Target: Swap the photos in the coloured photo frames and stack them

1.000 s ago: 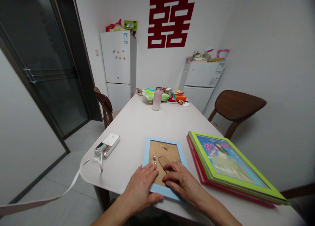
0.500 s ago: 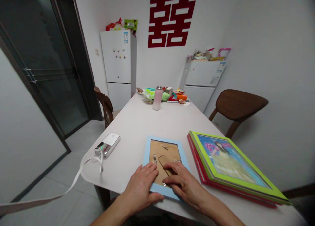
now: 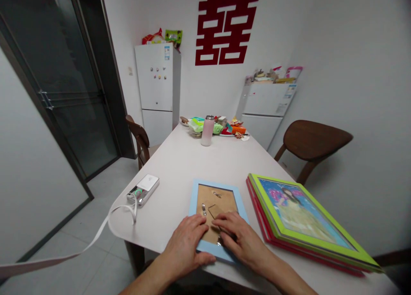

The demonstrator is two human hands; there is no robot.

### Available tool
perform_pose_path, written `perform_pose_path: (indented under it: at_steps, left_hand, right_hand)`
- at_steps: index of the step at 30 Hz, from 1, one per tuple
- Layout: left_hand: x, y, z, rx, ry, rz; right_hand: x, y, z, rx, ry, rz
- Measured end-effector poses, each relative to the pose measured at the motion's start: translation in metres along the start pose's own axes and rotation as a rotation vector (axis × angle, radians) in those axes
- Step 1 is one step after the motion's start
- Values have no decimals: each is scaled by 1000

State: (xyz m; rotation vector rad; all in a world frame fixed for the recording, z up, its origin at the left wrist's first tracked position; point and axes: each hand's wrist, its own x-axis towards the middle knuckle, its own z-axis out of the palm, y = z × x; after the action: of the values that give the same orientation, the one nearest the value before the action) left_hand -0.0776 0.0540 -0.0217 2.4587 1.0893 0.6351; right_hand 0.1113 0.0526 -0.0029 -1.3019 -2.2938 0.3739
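Observation:
A light blue picture frame [image 3: 192,201] lies face down near the table's front edge, its brown backing board [image 3: 205,191] showing. Metal turn clips sit around the board: one at the top [image 3: 217,194], one at the left [image 3: 204,209], one at the bottom [image 3: 219,240]. A stand flap [image 3: 214,210] is outlined in the middle. My left hand [image 3: 188,239] rests flat over the frame's lower left side, thumb by the near edge. Over the right half, my right hand [image 3: 239,237] has bent fingers on the board, its thumb beside the bottom clip; its palm hides the frame's lower right.
Stacked frames, a green one [image 3: 266,209] with a picture on top of red, lie right. A white-and-silver device [image 3: 147,188] with a pale strap [image 3: 99,233] is left. A pink bottle [image 3: 208,132] stands before a pile of packets [image 3: 196,126]. Chairs [image 3: 314,141] flank the table.
My right fingertips have shifted up the board, off the bottom clip, which now shows more and looks turned. My left hand stays in place on the frame. The whole view has shifted slightly.

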Motion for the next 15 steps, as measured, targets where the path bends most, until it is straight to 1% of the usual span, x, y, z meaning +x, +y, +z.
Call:
perform_pose_path:
  at_steps: [3, 7, 11, 15]
  left_hand:
    - [0, 1, 1, -43, 53, 8]
    - [1, 4, -1, -70, 61, -5]
    - [1, 5, -2, -76, 46, -13]
    - [2, 4, -2, -91, 52, 4]
  right_hand:
    - [18, 2, 5, -32, 44, 100]
    - [44, 0, 14, -219, 43, 158]
    - [58, -2, 23, -281, 39, 156]
    - [60, -4, 27, -285, 8, 106]
